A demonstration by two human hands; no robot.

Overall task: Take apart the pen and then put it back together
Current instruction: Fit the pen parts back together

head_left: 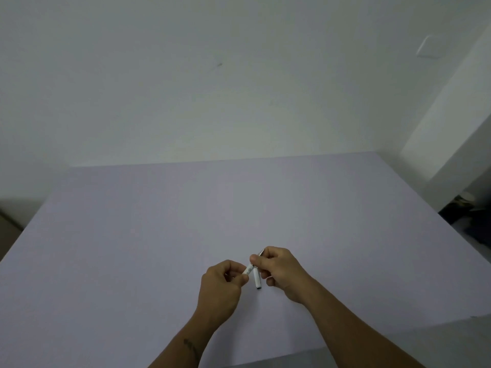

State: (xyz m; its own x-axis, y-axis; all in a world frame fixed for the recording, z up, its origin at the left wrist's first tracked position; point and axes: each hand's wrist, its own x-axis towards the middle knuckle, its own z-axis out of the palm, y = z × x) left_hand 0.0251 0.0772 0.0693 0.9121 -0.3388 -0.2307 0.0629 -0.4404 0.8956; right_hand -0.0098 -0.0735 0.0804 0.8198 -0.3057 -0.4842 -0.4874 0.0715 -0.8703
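Evidently both hands are pinching light, stiff pen parts: left hand (224, 281) fingers gripping the barrel (249, 269), right hand (279, 272) holding the cap (257, 279).

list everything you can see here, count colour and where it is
pen barrel piece: 1, white with a dark end, held in the right hand, pointing down toward the table
second pen piece: 1, white, pinched in the left hand's fingertips, beside the barrel piece
metal tip: 1, silver, sticking up out of the top of the right hand
table: 1, pale lilac top, fills the lower half of the view
wall: white, behind the table
wall plate: 1, white, upper right on the wall
dark clutter: dark, on the floor at the right edge, too blurred to identify
left hand: 1, bare, forearm has a small dark mark
right hand: 1, bare, over the table centre
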